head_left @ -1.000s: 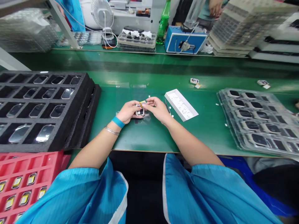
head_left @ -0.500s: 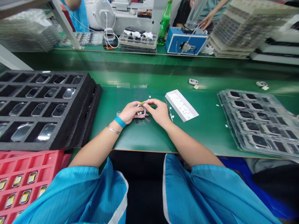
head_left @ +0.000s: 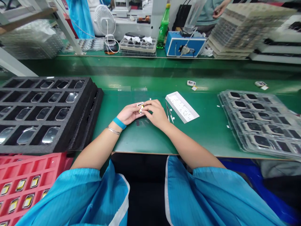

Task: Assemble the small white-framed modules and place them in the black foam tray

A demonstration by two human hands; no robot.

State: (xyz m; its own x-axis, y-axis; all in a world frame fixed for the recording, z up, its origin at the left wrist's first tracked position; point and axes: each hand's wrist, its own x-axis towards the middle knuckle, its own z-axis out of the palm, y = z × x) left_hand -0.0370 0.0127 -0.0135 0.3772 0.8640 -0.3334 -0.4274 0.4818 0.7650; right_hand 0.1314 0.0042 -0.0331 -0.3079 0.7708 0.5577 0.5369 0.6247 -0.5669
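Over the green bench, my left hand (head_left: 129, 115) is closed around a small white-framed watch case (head_left: 140, 104), mostly covered by fingers. My right hand (head_left: 157, 114) meets it from the other side, thumb and fingertips pinched at a small yellow-and-white piece (head_left: 141, 109) by the case. Whether that piece is joined to the case is hidden. Just right of my right hand lie metal tweezers (head_left: 167, 110). Beside them a shallow white tray (head_left: 196, 115) holds many tiny pieces. Clear film strips (head_left: 140, 91) lie flat beyond my hands.
Black foam trays (head_left: 81, 124) with watch faces are stacked at left, above a red tray (head_left: 53, 163) of small parts. Clear plastic trays (head_left: 237, 138) stand at right. Two white cases (head_left: 191, 83) lie farther back. Behind are a fan (head_left: 104, 19), green bottle (head_left: 164, 26) and blue box (head_left: 172, 47).
The case has turned in my left hand, and the yellow piece now sits lower, at my right fingertips. The view has shifted slightly. A co-worker's hand at the back has moved up and right.
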